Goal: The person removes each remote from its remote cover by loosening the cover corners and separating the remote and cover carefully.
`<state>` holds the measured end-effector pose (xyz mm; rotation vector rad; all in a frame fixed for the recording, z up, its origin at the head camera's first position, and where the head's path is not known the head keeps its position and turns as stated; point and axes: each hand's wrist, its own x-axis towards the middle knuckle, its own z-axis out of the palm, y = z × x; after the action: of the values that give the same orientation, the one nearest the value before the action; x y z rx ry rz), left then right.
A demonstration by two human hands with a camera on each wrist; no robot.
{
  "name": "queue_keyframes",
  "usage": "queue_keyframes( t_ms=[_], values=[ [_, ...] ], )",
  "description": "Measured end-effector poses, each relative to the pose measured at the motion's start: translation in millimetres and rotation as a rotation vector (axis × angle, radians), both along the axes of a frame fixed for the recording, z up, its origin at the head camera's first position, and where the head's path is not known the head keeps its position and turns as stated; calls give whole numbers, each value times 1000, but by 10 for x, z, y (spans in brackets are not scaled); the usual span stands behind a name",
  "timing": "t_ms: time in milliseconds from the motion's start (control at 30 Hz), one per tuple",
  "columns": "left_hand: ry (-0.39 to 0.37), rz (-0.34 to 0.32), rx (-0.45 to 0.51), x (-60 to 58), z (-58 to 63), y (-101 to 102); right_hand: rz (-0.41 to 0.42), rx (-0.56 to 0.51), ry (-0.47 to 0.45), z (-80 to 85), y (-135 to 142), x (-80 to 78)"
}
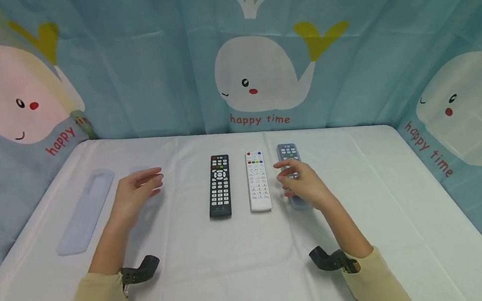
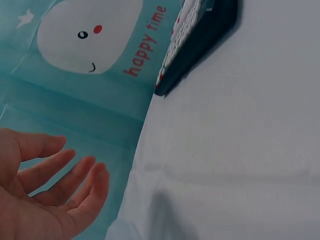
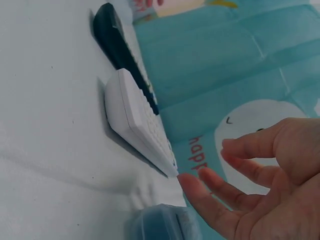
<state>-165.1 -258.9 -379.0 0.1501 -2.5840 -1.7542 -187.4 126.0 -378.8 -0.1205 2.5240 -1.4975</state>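
Observation:
Over the left part of the table hovers my left hand [image 1: 133, 194], fingers loosely bent and holding nothing. Beneath it is a pale translucent remote cover [image 1: 139, 168], mostly hidden by the hand. Another translucent cover [image 1: 84, 215] lies flat farther left. My right hand [image 1: 301, 183], fingers apart and nothing in them, is above a remote in a bluish translucent cover [image 1: 288, 150] and partly hides it. Between the hands lie a black remote [image 1: 219, 188] and a white remote [image 1: 258, 183], buttons up. The right wrist view shows the covered remote's end [image 3: 160, 225] below the fingers.
A white cloth [image 1: 238, 271] covers the table. Behind and at both sides hangs a blue-green curtain [image 1: 147, 81] printed with whales. A black wrist camera mount [image 1: 142, 270] juts from the left sleeve, and a similar mount [image 1: 328, 260] from the right.

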Motion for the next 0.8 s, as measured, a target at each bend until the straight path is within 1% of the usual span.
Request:
queue_keyframes(
  t_ms=[100, 233, 467, 600, 800],
  values=[
    [5, 6, 15, -28, 10, 104, -6, -2, 11, 11, 28, -7],
    [13, -4, 45, -63, 2, 249, -18, -3, 23, 25, 61, -13],
    [8, 8, 59, -124, 8, 513, -45, -8, 20, 44, 99, -32],
    [5, 13, 65, -148, -2, 626, -46, -21, 35, 57, 134, -36],
    [3, -1, 79, -197, -32, 789, -67, -17, 50, 89, 174, -30]
  ],
)
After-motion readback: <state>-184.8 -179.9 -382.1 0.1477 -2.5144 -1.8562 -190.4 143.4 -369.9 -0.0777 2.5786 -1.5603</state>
